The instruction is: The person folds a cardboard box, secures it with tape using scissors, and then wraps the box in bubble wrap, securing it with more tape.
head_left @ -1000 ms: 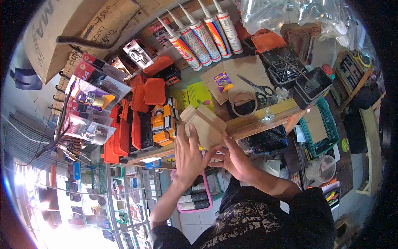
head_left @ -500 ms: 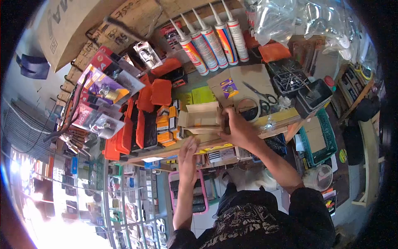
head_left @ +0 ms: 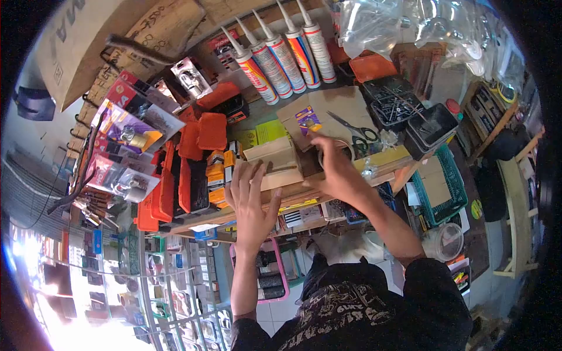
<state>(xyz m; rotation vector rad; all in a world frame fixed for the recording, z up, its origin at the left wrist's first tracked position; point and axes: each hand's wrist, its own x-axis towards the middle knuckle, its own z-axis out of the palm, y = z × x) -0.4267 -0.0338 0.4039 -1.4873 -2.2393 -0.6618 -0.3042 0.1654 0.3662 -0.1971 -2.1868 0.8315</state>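
A small cardboard box (head_left: 280, 169) stands on the wooden bench between my two hands, its flaps partly folded over the opening. My left hand (head_left: 249, 202) lies against the box's left side with its fingers spread. On the right, my right hand (head_left: 338, 172) is at the box's other end, thumb and fingers apart. Beyond the box is a yellow-green packet (head_left: 264, 133). Small orange and black boxes (head_left: 218, 172) sit just left of my left hand. A roll of tape (head_left: 345, 151) is partly hidden behind my right hand.
Orange-lidded containers (head_left: 170, 181) stand at the left. Sealant tubes (head_left: 300, 55) line the back. Scissors (head_left: 357, 130) lie on flat cardboard (head_left: 333, 105). Black trays (head_left: 430, 131) with screws stand at the right, above a green basket (head_left: 442, 187). Hanging packs (head_left: 126, 131) crowd the far left.
My left hand has moved up from the bench edge onto the box's left side, its fingers spreading. The box's flaps have folded inward, narrowing its opening. The view has shifted slightly.
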